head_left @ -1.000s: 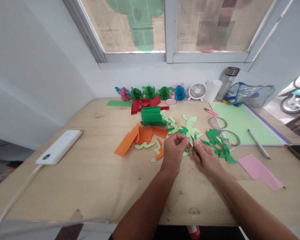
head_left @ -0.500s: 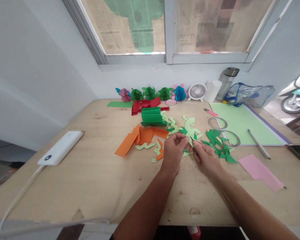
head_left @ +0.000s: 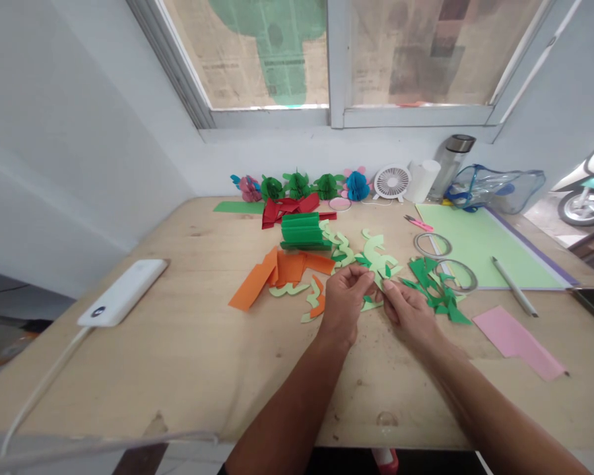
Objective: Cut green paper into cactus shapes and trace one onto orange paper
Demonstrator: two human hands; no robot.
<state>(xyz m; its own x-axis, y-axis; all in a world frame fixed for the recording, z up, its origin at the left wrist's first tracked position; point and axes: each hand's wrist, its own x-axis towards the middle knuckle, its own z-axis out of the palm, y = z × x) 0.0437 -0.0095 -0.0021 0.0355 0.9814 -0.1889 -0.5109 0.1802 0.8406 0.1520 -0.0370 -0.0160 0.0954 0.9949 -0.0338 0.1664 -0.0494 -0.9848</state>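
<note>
My left hand (head_left: 345,293) and my right hand (head_left: 406,305) meet over the middle of the wooden table. Between their pinched fingertips is a small light green paper piece (head_left: 379,280). Just beyond the fingers lie light green curved cut-outs (head_left: 375,249) with small dark green bits. Dark green scraps (head_left: 438,290) sit to the right of my right hand. Left of my left hand are orange paper strips (head_left: 290,267) and a wavy light green scrap (head_left: 288,289). A pleated green paper (head_left: 304,231) stands behind them.
Honeycomb paper figures (head_left: 297,184), a white fan (head_left: 392,181) and a bottle (head_left: 453,161) line the wall. Pink snips (head_left: 420,223), tape rolls (head_left: 433,244), a pen (head_left: 515,287) and pink paper (head_left: 519,342) lie right. A white power bank (head_left: 123,292) lies left.
The whole view has shifted very slightly. Both hands keep almost the same pose over the light green paper.
</note>
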